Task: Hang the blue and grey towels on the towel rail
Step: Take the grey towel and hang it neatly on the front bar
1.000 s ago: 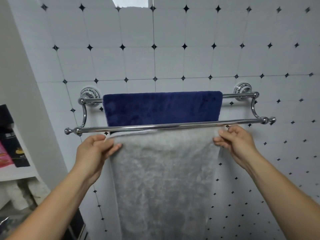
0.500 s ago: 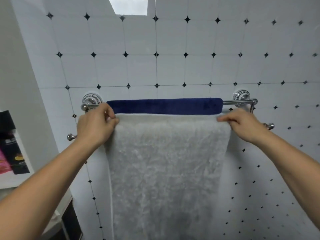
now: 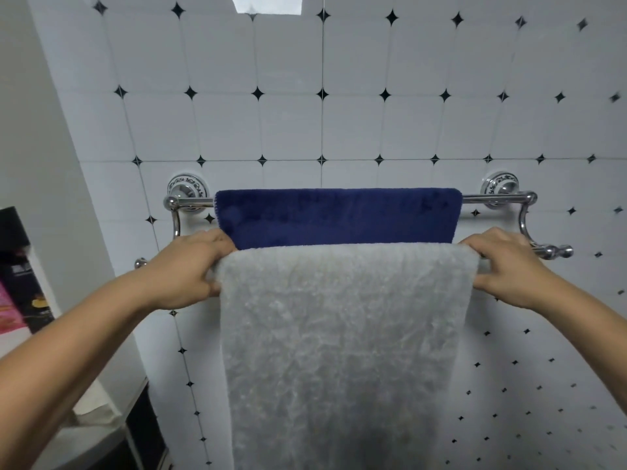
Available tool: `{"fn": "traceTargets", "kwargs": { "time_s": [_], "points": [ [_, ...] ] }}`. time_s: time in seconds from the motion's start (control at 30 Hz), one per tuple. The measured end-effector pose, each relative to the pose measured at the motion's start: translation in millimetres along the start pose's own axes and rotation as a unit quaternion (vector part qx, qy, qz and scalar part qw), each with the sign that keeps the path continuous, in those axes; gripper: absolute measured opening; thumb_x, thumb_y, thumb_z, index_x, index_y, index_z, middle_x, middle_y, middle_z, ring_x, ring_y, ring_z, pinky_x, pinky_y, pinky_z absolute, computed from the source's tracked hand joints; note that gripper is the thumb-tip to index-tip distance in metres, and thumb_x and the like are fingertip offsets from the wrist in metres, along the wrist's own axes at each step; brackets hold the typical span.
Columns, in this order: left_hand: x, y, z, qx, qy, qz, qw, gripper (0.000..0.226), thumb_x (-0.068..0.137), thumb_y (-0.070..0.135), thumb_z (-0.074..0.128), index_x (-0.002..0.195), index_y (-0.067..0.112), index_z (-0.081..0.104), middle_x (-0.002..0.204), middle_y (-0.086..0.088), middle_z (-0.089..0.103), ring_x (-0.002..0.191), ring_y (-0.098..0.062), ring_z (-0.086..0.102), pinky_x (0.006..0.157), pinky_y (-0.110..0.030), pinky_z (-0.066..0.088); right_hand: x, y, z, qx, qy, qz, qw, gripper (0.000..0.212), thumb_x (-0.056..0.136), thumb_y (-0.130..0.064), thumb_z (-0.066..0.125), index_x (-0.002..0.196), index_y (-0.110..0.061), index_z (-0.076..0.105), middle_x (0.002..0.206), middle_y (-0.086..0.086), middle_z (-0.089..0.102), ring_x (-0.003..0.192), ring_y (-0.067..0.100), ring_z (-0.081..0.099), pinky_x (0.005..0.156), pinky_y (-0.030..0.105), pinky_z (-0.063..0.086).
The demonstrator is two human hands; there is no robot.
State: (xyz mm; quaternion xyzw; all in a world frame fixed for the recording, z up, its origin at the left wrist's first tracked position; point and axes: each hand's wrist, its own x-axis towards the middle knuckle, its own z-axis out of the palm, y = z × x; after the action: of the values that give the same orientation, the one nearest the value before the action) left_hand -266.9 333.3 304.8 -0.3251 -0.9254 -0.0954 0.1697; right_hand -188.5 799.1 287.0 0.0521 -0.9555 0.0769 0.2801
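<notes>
- Towels hung across the middle of the frame: a fluffy light-grey towel [image 3: 346, 351] draped over the front bar of a chrome double towel rail [image 3: 492, 198], falling to the bottom edge.
- A dark navy-blue plush towel [image 3: 339, 215] lay over the rear bar, just behind and above the grey one, its lower part hidden.
- The left hand [image 3: 185, 271], at centre left, had its fingers curled and pinched shut on the grey towel's left top corner at the front bar.
- The right hand [image 3: 502, 266], at centre right, gripped the right top corner the same way, fingers closed on the fabric.
- A white tiled wall with small black diamond insets [image 3: 356, 123] filled the background.
- Dark and pink boxes [image 3: 20, 266] stood on a shelf at the left edge.
</notes>
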Motion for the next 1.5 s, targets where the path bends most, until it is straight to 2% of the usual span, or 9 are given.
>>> {"fn": "traceTargets", "kwargs": {
  "time_s": [0.23, 0.4, 0.63, 0.8, 1.0, 1.13, 1.33, 1.43, 1.5],
  "points": [
    [-7, 6, 0, -0.108, 0.04, 0.021, 0.993, 0.044, 0.076, 0.049, 0.055, 0.113, 0.031, 0.071, 0.109, 0.019, 0.066, 0.095, -0.012, 0.066, 0.079, -0.039, 0.052, -3, -4, -7, 0.146, -0.032, 0.068, 0.986, 0.027, 0.086, -0.023, 0.066, 0.097, -0.048, 0.064, 0.098, -0.001, 0.057, 0.107, 0.021, 0.036, 0.095, 0.035, 0.026],
    [-7, 13, 11, -0.041, 0.143, -0.002, 0.989, 0.035, 0.072, 0.028, 0.056, 0.102, 0.032, 0.074, 0.079, 0.013, 0.071, 0.073, -0.016, 0.064, 0.08, -0.039, 0.045, 1, -9, -2, 0.083, -0.003, 0.083, 0.993, 0.028, 0.082, -0.015, 0.069, 0.087, -0.042, 0.064, 0.084, -0.004, 0.053, 0.093, 0.023, 0.044, 0.088, 0.031, 0.026],
    [-8, 25, 46, -0.026, 0.285, -0.138, 0.948, 0.04, 0.058, 0.013, 0.049, 0.089, 0.028, 0.07, 0.075, 0.005, 0.06, 0.082, -0.018, 0.049, 0.081, -0.027, 0.018, -1, -27, 25, -0.021, 0.142, 0.169, 0.975, 0.037, 0.066, 0.006, 0.059, 0.085, -0.024, 0.073, 0.075, -0.003, 0.057, 0.095, 0.033, 0.052, 0.095, 0.04, 0.024],
    [-10, 20, 45, 0.031, 0.267, -0.099, 0.958, 0.035, 0.061, 0.01, 0.052, 0.09, 0.019, 0.069, 0.081, 0.003, 0.062, 0.087, -0.028, 0.049, 0.086, -0.029, 0.018, -5, -38, 37, 0.003, 0.176, 0.252, 0.951, 0.037, 0.071, 0.004, 0.058, 0.091, -0.023, 0.074, 0.13, 0.011, 0.053, 0.126, 0.039, 0.036, 0.111, 0.05, 0.014],
    [-16, 22, 33, -0.029, 0.237, -0.075, 0.968, 0.043, 0.069, 0.007, 0.047, 0.099, 0.022, 0.073, 0.081, 0.006, 0.066, 0.085, -0.022, 0.053, 0.094, -0.026, 0.019, -1, -29, 20, -0.12, 0.097, 0.141, 0.978, 0.023, 0.077, -0.005, 0.067, 0.089, -0.024, 0.072, 0.105, 0.004, 0.069, 0.109, 0.034, 0.047, 0.105, 0.057, 0.018],
    [-14, 22, 19, -0.003, 0.189, -0.072, 0.979, 0.051, 0.07, 0.009, 0.039, 0.103, 0.019, 0.075, 0.092, -0.003, 0.069, 0.085, -0.032, 0.06, 0.083, -0.04, 0.038, -2, -21, 2, -0.043, 0.009, 0.048, 0.998, 0.027, 0.078, 0.002, 0.063, 0.096, -0.016, 0.071, 0.09, 0.009, 0.072, 0.085, 0.034, 0.059, 0.078, 0.043, 0.045],
    [-22, 22, 13, 0.068, 0.175, -0.064, 0.98, 0.063, 0.074, 0.025, 0.025, 0.119, 0.027, 0.07, 0.082, -0.005, 0.07, 0.079, -0.034, 0.063, 0.083, -0.046, 0.04, 1, -15, -35, 0.069, -0.19, 0.073, 0.977, 0.041, 0.075, -0.054, 0.042, 0.112, -0.055, 0.059, 0.112, -0.025, 0.066, 0.103, 0.005, 0.06, 0.092, 0.041, 0.047],
    [-26, 23, 7, 0.023, 0.216, -0.063, 0.974, 0.063, 0.071, 0.011, 0.033, 0.122, 0.019, 0.069, 0.064, -0.001, 0.062, 0.067, -0.032, 0.057, 0.086, -0.047, 0.039, 13, -21, -40, 0.101, -0.202, 0.112, 0.968, 0.052, 0.078, -0.085, 0.033, 0.088, -0.049, 0.07, 0.092, -0.019, 0.072, 0.087, 0.007, 0.066, 0.089, 0.039, 0.047],
    [-30, 26, 4, 0.053, 0.275, -0.034, 0.959, 0.065, 0.065, -0.001, 0.039, 0.121, 0.009, 0.069, 0.061, -0.004, 0.059, 0.064, -0.033, 0.057, 0.08, -0.043, 0.041, 16, -28, -34, 0.105, -0.162, 0.091, 0.977, 0.056, 0.076, -0.079, 0.043, 0.064, -0.028, 0.062, 0.065, -0.016, 0.063, 0.066, 0.011, 0.06, 0.073, 0.033, 0.047]
  ]
}}
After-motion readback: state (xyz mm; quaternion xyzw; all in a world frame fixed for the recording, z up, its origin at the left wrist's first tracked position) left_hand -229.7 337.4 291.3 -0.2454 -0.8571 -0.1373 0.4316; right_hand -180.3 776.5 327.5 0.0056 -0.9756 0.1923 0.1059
